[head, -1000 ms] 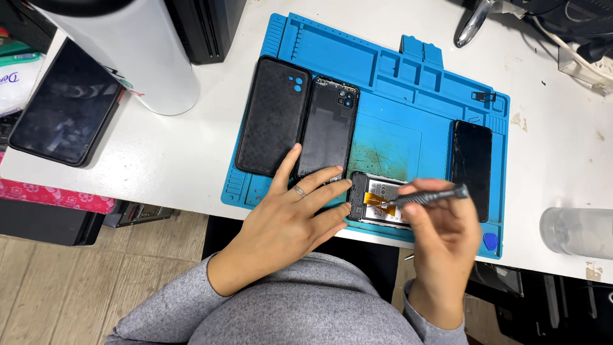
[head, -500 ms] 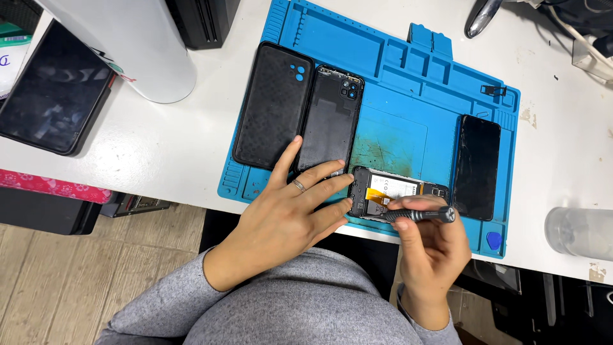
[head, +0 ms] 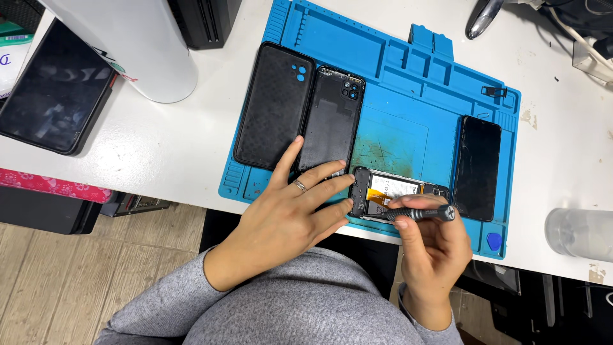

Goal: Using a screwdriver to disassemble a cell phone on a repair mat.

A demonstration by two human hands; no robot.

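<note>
1. We are working on the opened phone (head: 399, 199), which is lying at the near edge of the blue mat (head: 408, 83), between our two hands.
2. Our left hand (head: 287, 217) is spreading its fingers flat, fingertips pressing the phone's left end; judged purpose: keeping it from sliding under the tool.
3. Our right hand (head: 431, 239) is pinching a screwdriver (head: 418, 212) between thumb and fingers, shaft lying nearly flat and pointing left into the phone; whether the tip is seated, we cannot tell.
4. Beyond the left fingers, a case (head: 274, 105) and back cover (head: 332, 118) are lying side by side, touching, out of the way.
5. Just right of the right hand, another phone (head: 477, 167) is resting.
6. Both forearms are reaching up from the lap, wrists off the mat.
</note>
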